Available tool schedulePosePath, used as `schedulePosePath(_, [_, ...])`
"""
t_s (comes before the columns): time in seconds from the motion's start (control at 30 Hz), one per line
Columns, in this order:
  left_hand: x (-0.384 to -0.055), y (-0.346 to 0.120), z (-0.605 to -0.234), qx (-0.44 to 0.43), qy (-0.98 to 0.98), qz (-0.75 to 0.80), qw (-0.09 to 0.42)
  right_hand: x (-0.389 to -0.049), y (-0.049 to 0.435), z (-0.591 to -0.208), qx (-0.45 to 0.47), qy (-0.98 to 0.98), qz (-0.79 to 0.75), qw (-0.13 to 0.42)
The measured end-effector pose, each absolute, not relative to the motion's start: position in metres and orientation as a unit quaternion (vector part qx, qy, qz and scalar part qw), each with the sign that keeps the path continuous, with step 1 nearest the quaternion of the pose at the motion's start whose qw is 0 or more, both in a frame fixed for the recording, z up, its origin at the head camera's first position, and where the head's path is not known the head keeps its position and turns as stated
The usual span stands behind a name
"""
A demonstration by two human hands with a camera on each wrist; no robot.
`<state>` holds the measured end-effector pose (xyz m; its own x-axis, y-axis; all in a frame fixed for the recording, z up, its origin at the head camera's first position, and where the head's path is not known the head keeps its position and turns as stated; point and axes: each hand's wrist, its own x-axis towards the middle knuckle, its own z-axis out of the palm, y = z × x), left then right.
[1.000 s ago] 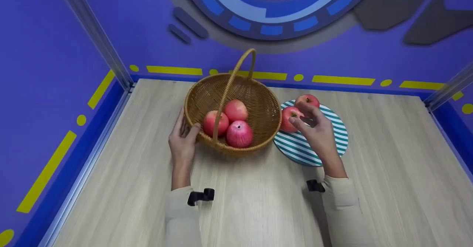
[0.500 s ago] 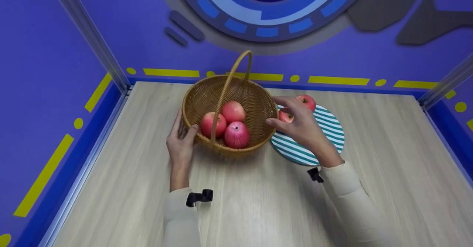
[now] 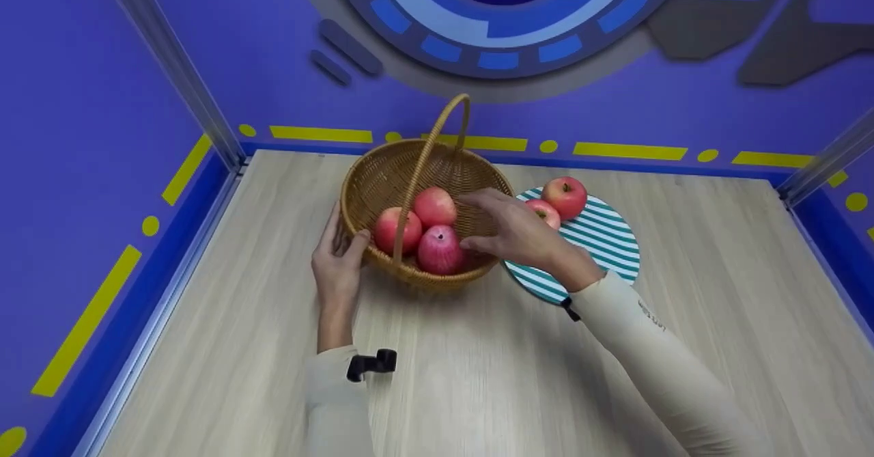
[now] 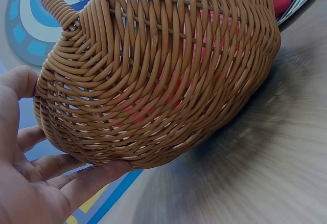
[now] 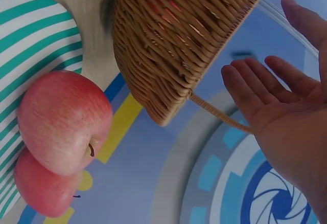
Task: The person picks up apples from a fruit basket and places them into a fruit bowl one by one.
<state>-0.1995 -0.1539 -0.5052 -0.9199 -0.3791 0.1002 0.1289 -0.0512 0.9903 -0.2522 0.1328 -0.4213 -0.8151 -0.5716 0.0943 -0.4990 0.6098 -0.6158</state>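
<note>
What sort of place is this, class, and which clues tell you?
Probably a demonstration booth: printed purple panels and metal corner posts stand around three sides of a wood-grain tabletop.

I reach both arms forward, sleeved to the wrist. My left forearm (image 3: 338, 402) runs nearly straight ahead, and my left hand (image 3: 336, 272) grips, left thumb (image 3: 359, 241) on the near side, left fingers (image 4: 92, 183) opposite it. My right forearm (image 3: 655, 354) slants inward from the lower right. My right hand (image 3: 522, 231) is unclenched, its 4 right fingers (image 5: 244, 88) extended loosely, right thumb (image 5: 306, 22) spread apart from them.
</note>
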Motion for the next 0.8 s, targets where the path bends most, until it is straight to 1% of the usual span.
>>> schedulePosePath(0.13, [-0.2,-0.154,-0.505,0.093,-0.673,-0.712,0.177,-0.258,0.129,-0.424,-0.31,0.894,-0.315,0.069])
schedulePosePath(0.37, [-0.2,-0.155,-0.506,0.107,-0.669,-0.713,0.177,-0.27,0.119,-0.431,-0.337,0.894,-0.271,0.117])
schedulePosePath(0.5, [-0.2,-0.155,-0.506,0.107,-0.667,-0.716,0.178,-0.274,0.113,-0.438,-0.338,0.897,-0.249,0.138])
schedulePosePath(0.7, [-0.201,-0.155,-0.506,0.097,-0.661,-0.722,0.18,-0.277,0.104,-0.45,-0.36,0.894,-0.23,0.137])
schedulePosePath(0.8, [-0.201,-0.155,-0.506,0.094,-0.661,-0.721,0.182,-0.277,0.101,-0.453,-0.356,0.895,-0.229,0.137])
